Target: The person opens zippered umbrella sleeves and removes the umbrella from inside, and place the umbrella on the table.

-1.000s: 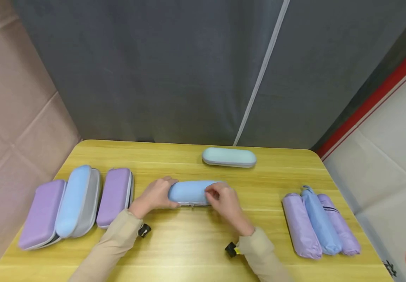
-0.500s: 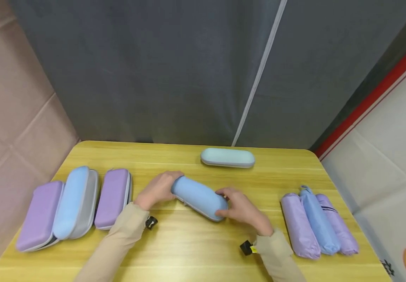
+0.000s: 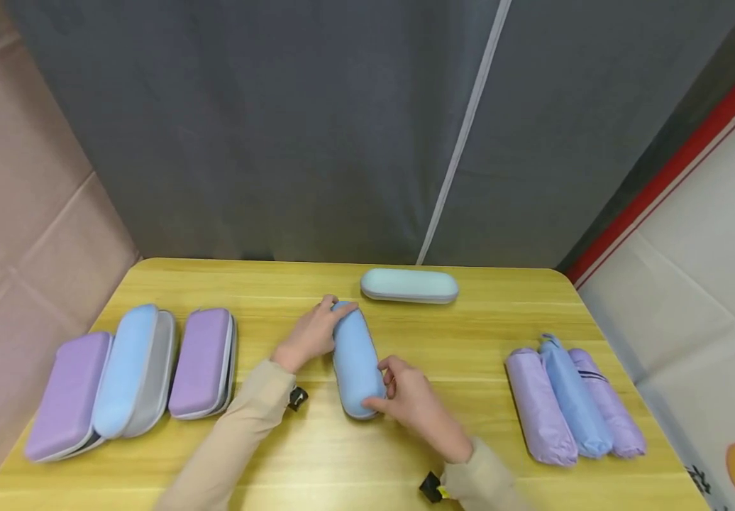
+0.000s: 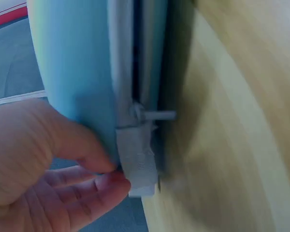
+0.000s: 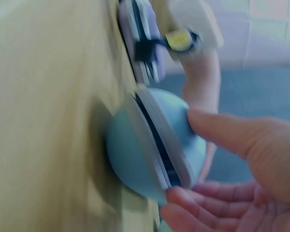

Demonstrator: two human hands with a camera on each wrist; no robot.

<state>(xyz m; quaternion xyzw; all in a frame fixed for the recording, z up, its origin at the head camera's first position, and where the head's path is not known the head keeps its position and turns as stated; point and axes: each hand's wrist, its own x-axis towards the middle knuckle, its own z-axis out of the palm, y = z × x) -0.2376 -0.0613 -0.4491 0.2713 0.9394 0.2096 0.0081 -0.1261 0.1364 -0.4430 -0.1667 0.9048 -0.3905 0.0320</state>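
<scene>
A light blue zippered hard case (image 3: 356, 362) lies on the table's middle, its length running mostly away from me. At its far end, my left hand (image 3: 311, 337) grips it. My right hand (image 3: 409, 397) holds the near end, thumb and fingers on either side. In the left wrist view, the zipper pull (image 4: 157, 115) sticks out above a pale fabric tab (image 4: 137, 157) beside the thumb and fingertips. The right wrist view shows a dark gap between the zipper edges at the case's rounded end (image 5: 128, 150), so it is unzipped there. Its inside is hidden.
On the left stand a purple case (image 3: 70, 397), a blue and grey case (image 3: 126, 372) and another purple case (image 3: 201, 362). A pale mint case (image 3: 409, 285) lies at the back. Two purple folded umbrellas (image 3: 541, 408) and a blue one (image 3: 577, 401) lie right.
The blue case has turned from lying crosswise to pointing away from me. My left hand has moved forward and right with its end; my right hand has taken hold of the other end.
</scene>
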